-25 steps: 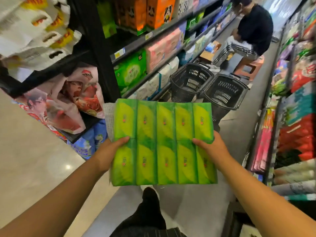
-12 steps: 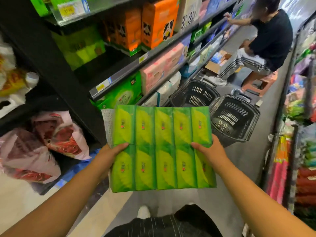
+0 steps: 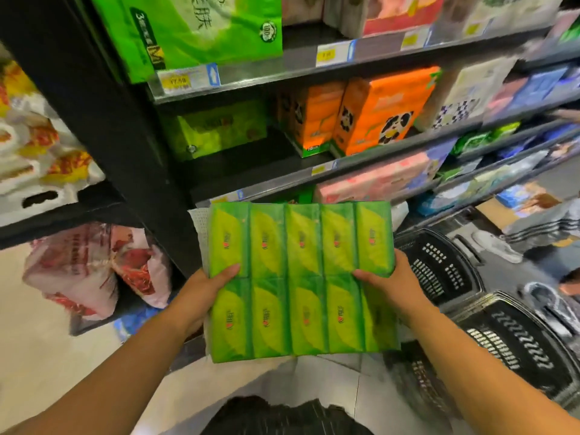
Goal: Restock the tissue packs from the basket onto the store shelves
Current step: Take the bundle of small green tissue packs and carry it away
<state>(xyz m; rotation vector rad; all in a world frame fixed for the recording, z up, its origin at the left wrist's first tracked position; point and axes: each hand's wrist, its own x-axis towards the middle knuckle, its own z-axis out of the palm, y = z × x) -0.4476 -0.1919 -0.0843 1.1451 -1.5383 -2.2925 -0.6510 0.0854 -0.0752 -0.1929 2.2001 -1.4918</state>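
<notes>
The green tissue pack (image 3: 301, 277) was gripped at either side by the left hand (image 3: 201, 290) and right hand (image 3: 392, 287), low before the shelf (image 3: 260, 161), so a carry was judged underway and a lift into its bare gap called for.

The tissue pack (image 3: 299, 277) is green with yellow-green curves and red marks. At one o'clock, orange boxes (image 3: 376, 114) show black-and-white pandas; the pale pack (image 3: 461, 95) beyond seems checkered.

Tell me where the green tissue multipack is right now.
Centre of the head view: the green tissue multipack is held between the left hand and right hand, in front of the lower shelves, black baskets on its right.
</notes>
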